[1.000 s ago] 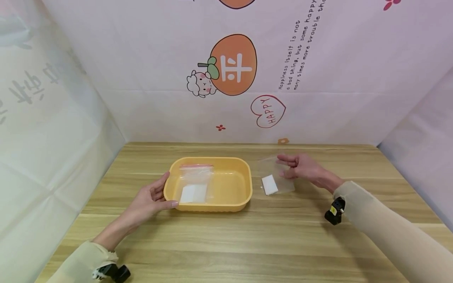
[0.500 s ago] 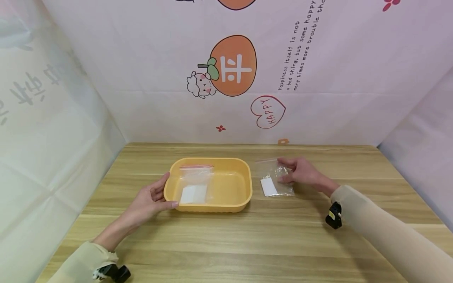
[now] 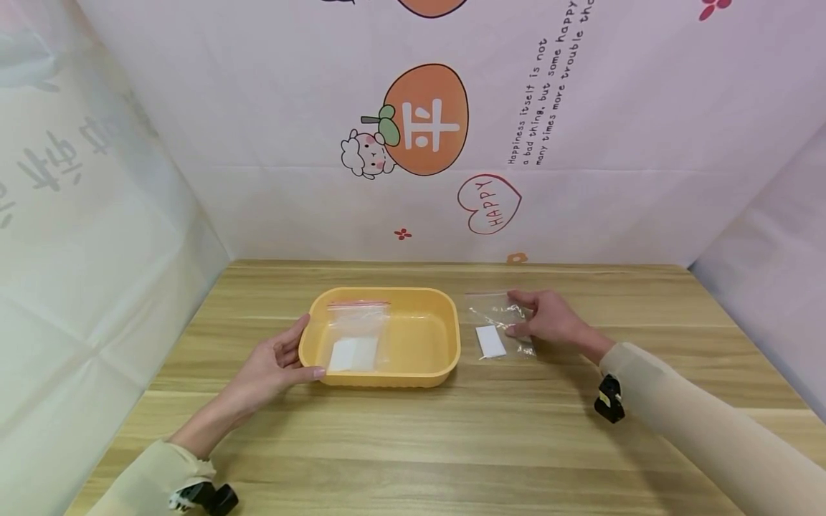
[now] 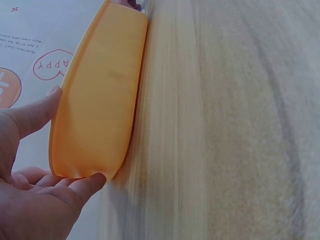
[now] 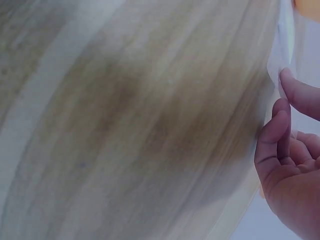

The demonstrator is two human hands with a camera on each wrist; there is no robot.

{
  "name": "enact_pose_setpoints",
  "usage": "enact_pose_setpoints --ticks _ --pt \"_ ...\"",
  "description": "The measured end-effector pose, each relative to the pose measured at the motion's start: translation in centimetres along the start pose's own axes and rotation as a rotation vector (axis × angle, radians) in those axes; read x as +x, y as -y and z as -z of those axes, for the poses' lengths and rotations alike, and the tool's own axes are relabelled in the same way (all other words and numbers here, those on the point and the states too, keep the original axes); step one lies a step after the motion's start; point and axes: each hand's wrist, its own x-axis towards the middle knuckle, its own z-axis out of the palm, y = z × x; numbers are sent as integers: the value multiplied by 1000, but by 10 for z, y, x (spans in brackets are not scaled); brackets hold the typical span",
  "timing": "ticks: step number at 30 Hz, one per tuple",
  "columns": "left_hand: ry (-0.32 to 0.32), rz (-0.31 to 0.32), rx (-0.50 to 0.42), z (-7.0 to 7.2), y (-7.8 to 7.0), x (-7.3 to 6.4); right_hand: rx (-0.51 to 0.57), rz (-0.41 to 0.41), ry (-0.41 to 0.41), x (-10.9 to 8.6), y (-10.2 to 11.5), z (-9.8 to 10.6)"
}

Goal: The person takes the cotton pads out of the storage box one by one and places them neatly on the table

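Note:
A yellow plastic basin with rounded corners stands on the table, and my left hand grips its left end. In the left wrist view the thumb is at the rim of the basin and the fingers curl against its end wall. To the right of the basin is a clear zip-lock bag holding a small white rectangle. My right hand pinches this bag by its right edge, its fingertips meeting on the film in the right wrist view. The bag's seal strip faces away.
Inside the basin's left half lies another zip-lock bag with a red seal line and white contents. The wood-grain table ends at a printed cloth backdrop. Cloth walls close in both sides.
The right hand has lowered slightly with the bag, which now looks flatter against the table beside the basin. The left hand and the basin have stayed put.

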Motion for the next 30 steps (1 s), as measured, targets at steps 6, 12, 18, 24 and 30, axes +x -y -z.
enact_pose_setpoints --ticks 6,12,18,24,30 --pt "-2 0 -2 -1 0 0 -16 47 -19 0 -3 -3" --pt "-1 -6 0 -1 1 0 -75 68 -39 -1 -2 -3" --pt "0 -10 3 -1 1 0 -97 57 -38 -1 -1 -3" --pt "2 -9 4 0 1 0 -122 41 -29 -2 0 0" --pt "3 -11 -5 0 2 0 -118 11 -18 -5 1 3"
